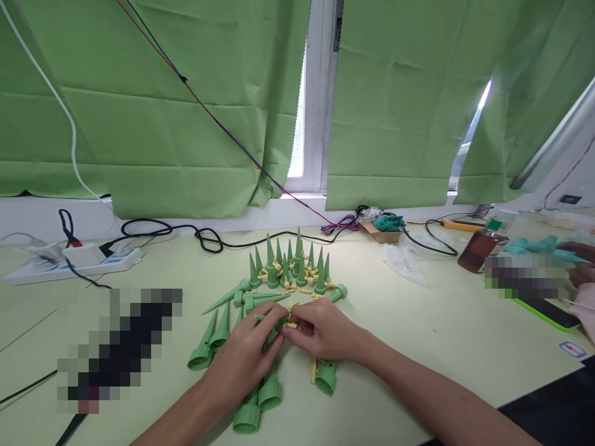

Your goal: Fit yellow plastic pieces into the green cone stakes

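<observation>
My left hand (246, 341) is closed around a green plastic plant-watering spike (259, 317), mostly hidden by the fingers. Against it, my right hand (325, 327) pinches a small yellow plastic valve (290, 325) between thumb and fingers. Whether the valve sits in the spike I cannot tell. Beyond my hands stand several upright green spikes (301, 271) with yellow valves fitted or lying around them. More spikes lie on their sides to the left (203, 351), below my left hand (246, 416) and under my right wrist (327, 375).
A power strip (125, 259) with plugs sits at the left, and a black cable (242, 245) runs along the back. To the right are a small cardboard box (383, 234), clear plastic bags (404, 260) and a dark bottle (481, 248). Another person's hand (583, 263) shows at the right edge.
</observation>
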`<state>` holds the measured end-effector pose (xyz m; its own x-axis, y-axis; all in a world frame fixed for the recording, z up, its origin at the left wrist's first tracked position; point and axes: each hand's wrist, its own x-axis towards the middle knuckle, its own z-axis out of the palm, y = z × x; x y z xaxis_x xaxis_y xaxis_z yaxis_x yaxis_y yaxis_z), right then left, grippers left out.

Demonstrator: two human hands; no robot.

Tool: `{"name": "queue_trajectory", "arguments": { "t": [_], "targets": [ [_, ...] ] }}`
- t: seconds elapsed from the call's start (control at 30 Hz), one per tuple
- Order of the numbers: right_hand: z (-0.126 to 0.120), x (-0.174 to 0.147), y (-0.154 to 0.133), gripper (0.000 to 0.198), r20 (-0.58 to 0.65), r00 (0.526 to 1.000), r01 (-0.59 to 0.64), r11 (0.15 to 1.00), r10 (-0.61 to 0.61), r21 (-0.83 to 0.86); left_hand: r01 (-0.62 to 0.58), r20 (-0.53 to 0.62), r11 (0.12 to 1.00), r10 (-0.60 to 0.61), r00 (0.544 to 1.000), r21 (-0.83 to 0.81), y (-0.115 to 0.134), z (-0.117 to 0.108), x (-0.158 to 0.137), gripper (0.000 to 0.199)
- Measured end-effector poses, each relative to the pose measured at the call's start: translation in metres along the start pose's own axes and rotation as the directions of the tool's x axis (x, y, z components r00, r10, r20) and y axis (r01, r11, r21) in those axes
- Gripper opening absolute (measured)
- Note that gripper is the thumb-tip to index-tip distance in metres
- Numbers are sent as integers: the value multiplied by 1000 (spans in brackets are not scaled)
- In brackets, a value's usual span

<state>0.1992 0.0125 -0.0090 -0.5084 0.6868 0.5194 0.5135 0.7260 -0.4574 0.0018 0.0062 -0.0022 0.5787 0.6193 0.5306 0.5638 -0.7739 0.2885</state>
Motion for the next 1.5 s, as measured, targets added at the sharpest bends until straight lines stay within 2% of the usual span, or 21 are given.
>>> {"name": "queue_trajectory", "arguments": {
  "t": [0.4,0.73,1.03,1.3,1.5],
  "targets": [
    [1,0,-2,29,-7,1000,26,1000,-26,-4,5,-16,1000,-5,1000,19,-3,2,-2,26],
    [3,1,1,35,-56,997,56,997,-59,-44,37,22,999,-37,999,10,-3,5,-7,48],
    [3,1,-4,10,-131,990,47,999,-49,-23,13,77,998,-8,997,-59,-2,4,-5,62],
    [8,0,-4,8,-115,985,103,977,-126,-187,20,78,995,-13,997,-97,-3,4,-7,68],
    [10,-3,-8,15,-18,992,107,921,-123,-374,27,119,995,-14,993,-100,-7,5,-10,72]
  ]
}}
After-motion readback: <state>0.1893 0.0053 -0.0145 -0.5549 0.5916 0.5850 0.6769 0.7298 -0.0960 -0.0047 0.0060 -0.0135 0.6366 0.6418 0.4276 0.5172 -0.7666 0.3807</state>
